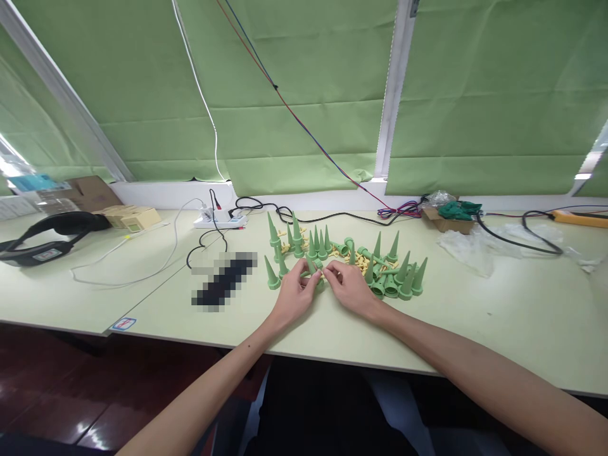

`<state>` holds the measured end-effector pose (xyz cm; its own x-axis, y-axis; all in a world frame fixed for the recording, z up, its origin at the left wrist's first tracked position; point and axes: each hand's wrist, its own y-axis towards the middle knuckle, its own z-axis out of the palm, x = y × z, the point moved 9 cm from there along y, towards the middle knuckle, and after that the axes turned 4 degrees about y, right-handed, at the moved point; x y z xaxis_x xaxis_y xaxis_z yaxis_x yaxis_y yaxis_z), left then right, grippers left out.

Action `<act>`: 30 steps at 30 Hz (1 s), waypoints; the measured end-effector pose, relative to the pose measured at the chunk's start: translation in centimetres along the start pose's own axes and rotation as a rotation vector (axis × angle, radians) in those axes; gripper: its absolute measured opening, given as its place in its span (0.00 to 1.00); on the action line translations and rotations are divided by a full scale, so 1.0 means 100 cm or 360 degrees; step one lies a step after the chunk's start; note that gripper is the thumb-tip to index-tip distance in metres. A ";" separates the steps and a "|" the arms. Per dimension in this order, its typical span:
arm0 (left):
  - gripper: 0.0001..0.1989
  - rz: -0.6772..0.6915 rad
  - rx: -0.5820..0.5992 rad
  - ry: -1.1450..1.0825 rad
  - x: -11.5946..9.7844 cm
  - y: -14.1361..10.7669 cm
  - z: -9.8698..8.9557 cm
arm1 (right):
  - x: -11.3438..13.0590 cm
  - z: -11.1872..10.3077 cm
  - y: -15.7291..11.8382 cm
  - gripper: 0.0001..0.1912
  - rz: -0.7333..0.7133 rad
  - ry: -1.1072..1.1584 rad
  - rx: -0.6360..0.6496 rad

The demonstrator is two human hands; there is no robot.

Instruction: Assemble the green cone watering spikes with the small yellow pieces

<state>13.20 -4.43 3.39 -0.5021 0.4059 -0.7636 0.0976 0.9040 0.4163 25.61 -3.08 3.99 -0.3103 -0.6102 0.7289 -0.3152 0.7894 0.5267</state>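
Observation:
Over the pale table, my left hand point(295, 292) is closed on a green cone piece point(311, 265), whose tip points up and away. Close beside it on the right, my right hand point(350, 288) has its thumb and fingertips pinched near the cone's base; what they hold is too small to make out. Several green cones point(270, 275) stand upright to the left and behind my hands. More cones point(406, 285) stand or lie on their sides at the right. Small yellow pieces point(361, 263) lie in a pile among them.
A pixelated dark object point(225, 282) lies left of the cones. Farther left are a white power strip point(219, 220), cables, a black headset point(52, 237) and small boxes point(137, 218). At the back right, a cardboard box point(446, 221) holds green material beside clear plastic bags point(468, 249).

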 end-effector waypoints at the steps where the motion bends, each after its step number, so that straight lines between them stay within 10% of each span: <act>1: 0.10 0.0010 0.0013 0.0000 -0.002 0.000 0.001 | 0.000 0.000 0.000 0.13 0.0008 0.0002 -0.0003; 18: 0.09 0.0034 -0.0041 0.0064 -0.007 -0.003 -0.004 | -0.006 -0.003 -0.001 0.11 0.0198 0.0064 -0.0038; 30: 0.09 -0.0004 -0.0079 -0.0009 -0.006 -0.003 -0.006 | 0.005 0.006 0.000 0.10 -0.0074 0.0018 0.0115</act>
<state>12.93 -5.00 4.05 -0.4973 0.4044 -0.7676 0.0534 0.8973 0.4382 24.93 -3.39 4.05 -0.2837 -0.6448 0.7097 -0.3930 0.7533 0.5273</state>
